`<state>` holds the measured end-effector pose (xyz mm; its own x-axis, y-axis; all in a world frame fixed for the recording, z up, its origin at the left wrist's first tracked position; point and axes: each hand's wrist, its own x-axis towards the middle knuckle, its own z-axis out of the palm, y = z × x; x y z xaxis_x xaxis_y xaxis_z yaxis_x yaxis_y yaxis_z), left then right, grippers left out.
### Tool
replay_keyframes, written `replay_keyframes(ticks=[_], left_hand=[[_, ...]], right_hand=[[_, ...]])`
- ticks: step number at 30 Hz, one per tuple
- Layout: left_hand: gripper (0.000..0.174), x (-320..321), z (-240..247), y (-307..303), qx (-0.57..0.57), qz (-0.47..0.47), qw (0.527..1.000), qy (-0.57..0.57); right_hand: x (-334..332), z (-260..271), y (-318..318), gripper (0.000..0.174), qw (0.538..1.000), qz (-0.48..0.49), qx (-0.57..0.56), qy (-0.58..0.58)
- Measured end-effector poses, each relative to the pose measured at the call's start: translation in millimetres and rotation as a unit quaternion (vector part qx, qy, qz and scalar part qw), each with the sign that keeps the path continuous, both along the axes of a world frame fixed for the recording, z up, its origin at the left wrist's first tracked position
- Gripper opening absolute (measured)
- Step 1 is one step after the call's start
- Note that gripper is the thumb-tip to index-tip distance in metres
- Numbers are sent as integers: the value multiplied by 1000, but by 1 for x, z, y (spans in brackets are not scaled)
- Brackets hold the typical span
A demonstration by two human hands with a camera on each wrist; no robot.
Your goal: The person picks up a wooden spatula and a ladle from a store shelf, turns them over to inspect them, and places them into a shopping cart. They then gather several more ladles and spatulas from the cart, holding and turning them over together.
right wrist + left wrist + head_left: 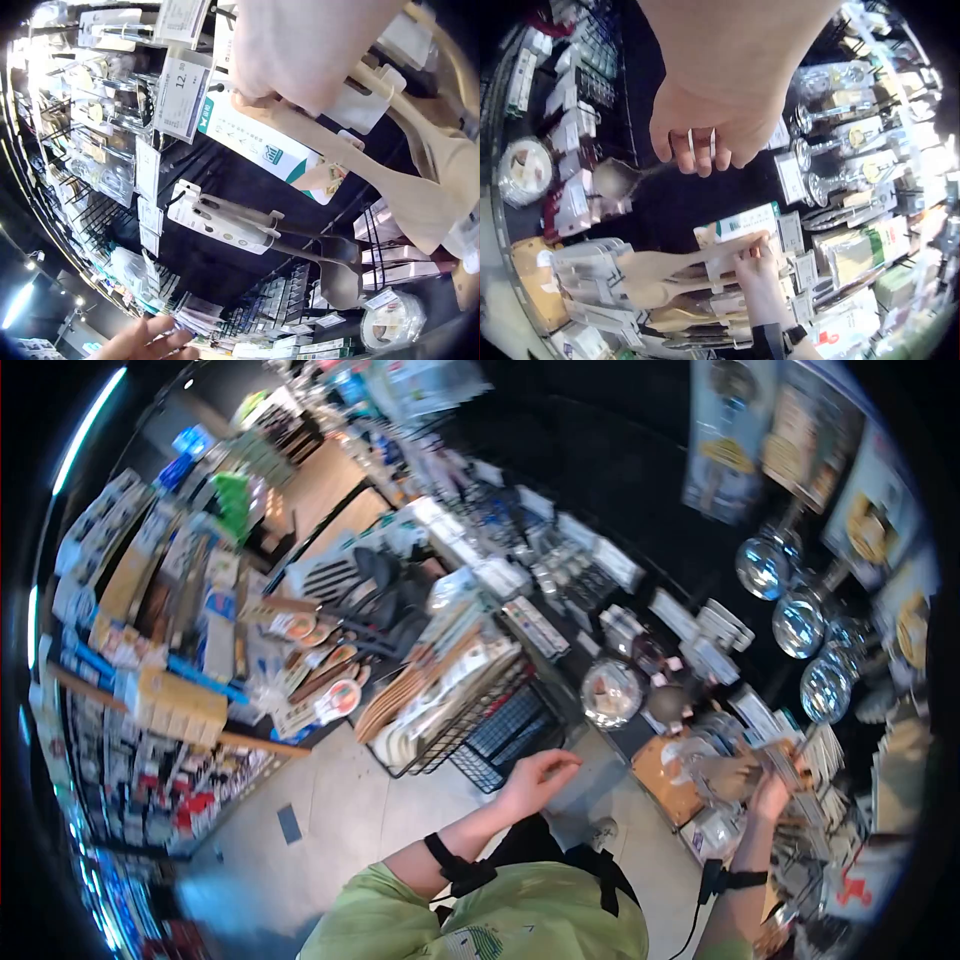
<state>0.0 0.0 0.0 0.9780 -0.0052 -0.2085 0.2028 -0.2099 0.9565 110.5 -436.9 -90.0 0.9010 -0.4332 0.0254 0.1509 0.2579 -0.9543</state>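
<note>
My right hand (770,792) grips the handle of a wooden spatula (375,176) that hangs among others on the rack. In the right wrist view, the fingers of this hand (300,60) curl round the handle end, beside a white and green card (259,146). Away from the rack, my left hand (540,782) holds nothing, its fingers loosely bent. The left wrist view has the left hand (712,124) large in front of a grey ladle (615,180), and the right hand (759,274) at the spatula handle below.
Steel ladles (800,622) hang at the right. A black wire basket (490,735) with wooden utensils stands ahead on the left. Price tags (180,90) stick out along the rack. Round wrapped goods (612,693) lie on the shelf edge, and pale floor (350,810) shows below.
</note>
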Motion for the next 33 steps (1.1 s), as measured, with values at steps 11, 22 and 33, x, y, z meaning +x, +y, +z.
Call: replay_keyframes(ticks=[11, 22, 33], left_hand=[[10, -15, 53, 216, 492, 244, 813, -192], [9, 4, 56, 263, 657, 77, 745, -82], [8, -14, 110, 276, 437, 214, 872, -59]], right_hand=[[-35, 20, 77, 30, 997, 10, -61, 45], [-97, 22, 127, 32, 989, 22, 4, 147], [-116, 35, 165, 24, 984, 39, 34, 172]])
